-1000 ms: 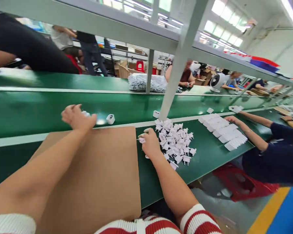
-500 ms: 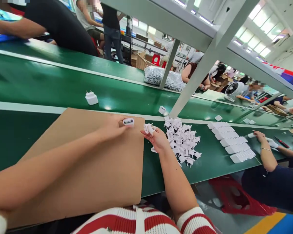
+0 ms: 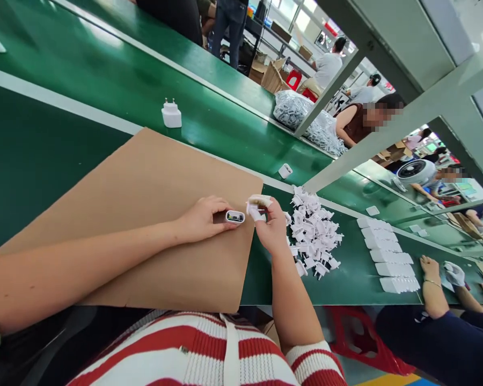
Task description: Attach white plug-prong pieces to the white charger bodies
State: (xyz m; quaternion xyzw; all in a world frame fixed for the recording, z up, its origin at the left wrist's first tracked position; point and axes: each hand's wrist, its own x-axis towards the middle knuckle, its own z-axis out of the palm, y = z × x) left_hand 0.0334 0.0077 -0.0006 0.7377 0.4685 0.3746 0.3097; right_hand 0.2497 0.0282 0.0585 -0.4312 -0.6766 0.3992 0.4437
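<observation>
My left hand (image 3: 205, 219) is closed round a white charger housing (image 3: 235, 216), its oval open end facing right and showing the dark inside. Just right of it, my right hand (image 3: 271, 228) pinches a white plug cap (image 3: 254, 208) between thumb and fingers; white coverings sit on some fingertips. A small gap separates the two parts. Both hands are over the right part of a brown cardboard sheet (image 3: 156, 177). Beside my right hand lies a heap of white plug caps with pins (image 3: 316, 233).
A white charger (image 3: 172, 115) stands on the green conveyor (image 3: 116, 69), with another white piece (image 3: 285, 171) further right. Rows of white housings (image 3: 390, 254) lie to the right, near a co-worker's hand (image 3: 430, 268). A metal post (image 3: 346, 147) rises behind the heap. A filled plastic bag (image 3: 306, 120) lies beyond.
The view has tilted and shifted. My left hand has brought the housing closer to my right hand, and the housing's open end now faces the plug cap. Both hands keep their parts.
</observation>
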